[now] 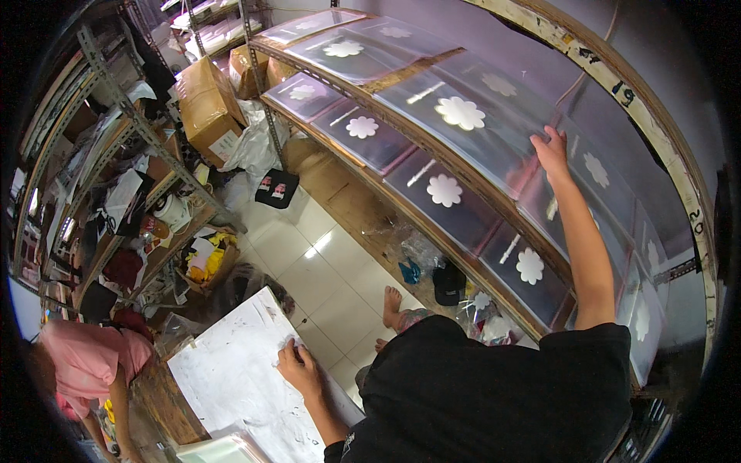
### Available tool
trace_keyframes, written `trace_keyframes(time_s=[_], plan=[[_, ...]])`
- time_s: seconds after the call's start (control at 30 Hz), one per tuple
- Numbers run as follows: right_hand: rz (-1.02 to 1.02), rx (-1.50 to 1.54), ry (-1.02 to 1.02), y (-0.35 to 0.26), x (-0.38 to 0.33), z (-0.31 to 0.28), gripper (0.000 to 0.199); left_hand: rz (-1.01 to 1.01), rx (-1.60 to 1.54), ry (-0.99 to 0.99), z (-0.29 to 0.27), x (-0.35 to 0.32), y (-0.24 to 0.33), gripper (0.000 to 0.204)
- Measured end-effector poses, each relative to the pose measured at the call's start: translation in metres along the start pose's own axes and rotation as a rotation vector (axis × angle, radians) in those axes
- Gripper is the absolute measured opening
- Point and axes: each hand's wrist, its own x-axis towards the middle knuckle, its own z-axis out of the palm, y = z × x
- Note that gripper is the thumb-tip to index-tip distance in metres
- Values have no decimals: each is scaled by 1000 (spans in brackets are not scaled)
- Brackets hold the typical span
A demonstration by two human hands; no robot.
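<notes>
My right hand (549,150) reaches out to the upper shelf with its fingers apart. It is over the clear plastic sheets (494,147), near a reddish seam between two of them; whether it touches them I cannot tell. White flower-shaped patches (460,113) show on the sheets, with short white strips beside some. Low in front of me, my left hand (299,369) is at the right side of a white, smudged board (231,347). Its fingers are bent in toward the thumb, and what lies between them, if anything, is too small to make out.
A lower shelf holds more flower-marked sheets (444,190). At left stands a metal rack (116,100) crammed with goods, near cardboard boxes (207,108). A black cap (448,282) lies beneath the shelves. Another person in a pink shirt (96,355) bends at lower left.
</notes>
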Motion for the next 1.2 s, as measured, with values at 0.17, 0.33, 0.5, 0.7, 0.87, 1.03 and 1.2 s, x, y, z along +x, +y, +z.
trace_keyframes(time_s=[0.17,0.33,0.5,0.7,0.87,1.03,1.2], plan=[[-262,-287,-72,-16,-11,-14,46,2,-1,-1,4,0,-5,29],[-355,-165,-322,-36,-29,-18,38,26,16,9,4,0,-7,28],[-335,-204,-472,-47,-36,-17,35,14,13,3,4,1,-7,28],[-334,-205,-503,-55,-38,-21,34,12,12,31,3,1,-4,28],[-324,-185,-473,-55,-30,-21,33,-14,1,24,2,1,1,27],[-482,16,-471,-125,-41,-17,31,-29,2,6,10,-2,-8,24],[-737,379,-692,-232,-88,33,35,-71,-28,58,7,0,-5,23]])
